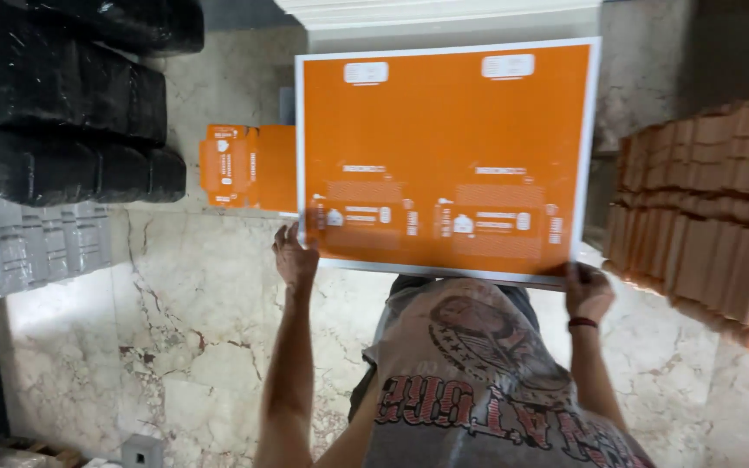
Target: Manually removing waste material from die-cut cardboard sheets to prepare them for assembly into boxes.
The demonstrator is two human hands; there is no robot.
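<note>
A person holds a large orange printed sheet point(448, 156) by its near edge with both hands, seen from above.

The sheet is a flat rectangle with a white border, lying level in front of the person's chest, above a marble floor point(192, 347). Its long axis runs side to side, and it stretches away from the fingers, with the far edge over a stack of white sheets point(444, 17). The left hand point(295, 258) pinches the near left corner, fingers curled onto the sheet. The right hand point(588, 290) grips the near right corner, fingers wrapped under the edge. Both hands sit equally close. 1 smaller orange die-cut carton blank point(244, 165) lies on the floor to the left, beside black wrapped bundles point(71, 95). Stacked orange cartons point(713, 208) stand at right.
</note>
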